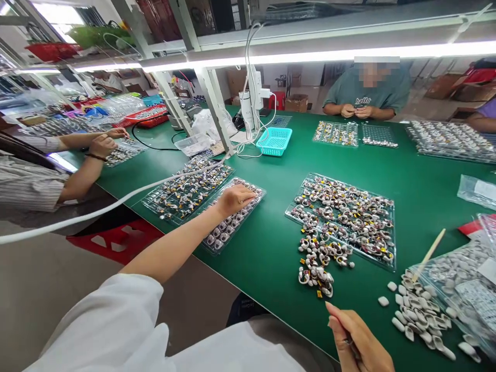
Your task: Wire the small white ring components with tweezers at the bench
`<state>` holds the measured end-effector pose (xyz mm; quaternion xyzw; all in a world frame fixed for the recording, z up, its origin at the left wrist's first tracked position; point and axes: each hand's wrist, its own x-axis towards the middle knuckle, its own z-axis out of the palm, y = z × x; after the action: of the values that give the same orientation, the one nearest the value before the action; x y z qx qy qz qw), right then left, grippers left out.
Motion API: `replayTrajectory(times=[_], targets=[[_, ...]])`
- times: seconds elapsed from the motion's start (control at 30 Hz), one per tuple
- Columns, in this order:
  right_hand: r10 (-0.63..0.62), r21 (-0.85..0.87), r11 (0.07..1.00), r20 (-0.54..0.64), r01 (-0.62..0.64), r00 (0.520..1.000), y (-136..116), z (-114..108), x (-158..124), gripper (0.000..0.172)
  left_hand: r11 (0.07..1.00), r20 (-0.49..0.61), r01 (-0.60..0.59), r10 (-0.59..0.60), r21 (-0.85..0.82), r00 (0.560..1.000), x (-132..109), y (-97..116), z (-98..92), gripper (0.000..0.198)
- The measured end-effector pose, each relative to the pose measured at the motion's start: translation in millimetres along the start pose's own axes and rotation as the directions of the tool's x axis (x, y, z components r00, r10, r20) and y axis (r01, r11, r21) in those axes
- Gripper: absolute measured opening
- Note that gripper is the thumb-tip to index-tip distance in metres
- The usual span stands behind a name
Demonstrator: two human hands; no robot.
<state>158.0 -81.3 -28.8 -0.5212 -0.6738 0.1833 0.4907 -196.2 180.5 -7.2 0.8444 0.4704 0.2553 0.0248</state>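
My left hand (235, 199) is stretched out over a narrow clear tray (217, 243) with rows of round parts in its pockets. Its fingertips are pinched together at the tray's far right side, and whatever they hold is too small to make out. Near the table's front edge, my right hand (362, 341) is closed, thumb against fingers, with a small dark bit showing between them that I cannot name. Just beyond it lies a loose pile of small white parts with yellow tabs (320, 258). The pile reaches the edge of a wide clear tray (394, 232) full of similar pieces.
Another filled tray (186, 188) stands left of the narrow one. White shell pieces (420, 312), a stick (430, 253) and plastic bags (465, 279) lie at right. Further back are a turquoise basket (275, 140) and a post with cables. Co-workers sit opposite and left.
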Motion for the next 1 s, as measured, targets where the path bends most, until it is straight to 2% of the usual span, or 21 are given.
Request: replayTrajectory(times=[0.17,0.27,0.3,0.37,0.43,0.5,0.57,0.63,0.67,0.73,0.83,0.93,1.0], targets=[[-0.059,-0.002,0.998,0.07,0.059,0.996,5.9,-9.1,2.3,0.03,0.999,0.053,-0.039,0.038,0.014,0.998,0.9,-4.6,-1.7,0.021],[0.011,-0.067,0.998,0.03,-0.009,0.999,9.8,-19.7,7.9,0.026,0.998,0.07,-0.06,0.06,-0.006,0.996,0.6,-2.8,-3.9,0.022],[0.052,-0.109,0.993,0.001,-0.052,0.999,11.7,-24.0,10.3,0.023,0.996,0.064,-0.083,0.08,0.041,0.995,-1.1,1.6,-3.9,0.024],[0.116,-0.2,0.972,-0.041,-0.122,0.992,16.2,-31.9,16.0,0.018,0.989,0.044,-0.111,0.107,0.099,0.993,-8.4,20.9,-2.6,0.027],[0.132,-0.279,0.95,-0.04,-0.138,0.99,21.1,-36.1,24.6,0.018,0.991,0.009,-0.122,0.121,0.06,0.993,-20.4,55.8,1.2,0.028],[0.118,-0.343,0.933,0.001,-0.11,0.993,25.9,-34.1,37.2,0.02,0.978,0.021,-0.198,0.2,-0.073,0.98,-34.8,101.2,8.5,0.027],[0.127,-0.423,0.902,0.07,-0.085,0.989,30.5,-26.2,52.7,0.023,0.93,0.076,-0.285,0.309,-0.232,0.948,-48.3,146.8,20.0,0.024],[0.15,-0.533,0.844,0.122,-0.063,0.981,34.9,-14.9,68.0,0.022,0.886,0.097,-0.301,0.355,-0.351,0.93,-58.4,182.9,34.2,0.023],[0.167,-0.587,0.808,0.137,-0.056,0.976,37.0,-9.2,74.5,0.02,0.873,0.085,-0.287,0.345,-0.395,0.935,-62.0,195.8,41.3,0.022],[0.207,-0.677,0.734,0.165,-0.041,0.964,40.5,0.1,83.6,0.015,0.852,0.053,-0.243,0.301,-0.464,0.952,-66.4,211.8,53.8,0.02],[0.268,-0.729,0.681,0.166,-0.065,0.949,43.0,4.2,87.1,0.011,0.831,0.021,-0.193,0.239,-0.522,0.971,-68.5,220.0,64.3,0.018],[0.278,-0.638,0.752,0.075,-0.168,0.958,40.2,-5.2,80.5,0.007,0.81,0.0,-0.187,0.224,-0.556,0.974,-68.6,222.1,64.3,0.018],[0.321,-0.446,0.846,-0.008,-0.29,0.947,35.6,-15.3,71.0,0.009,0.792,-0.022,-0.181,0.207,-0.584,0.978,-69.3,223.9,60.6,0.02]])
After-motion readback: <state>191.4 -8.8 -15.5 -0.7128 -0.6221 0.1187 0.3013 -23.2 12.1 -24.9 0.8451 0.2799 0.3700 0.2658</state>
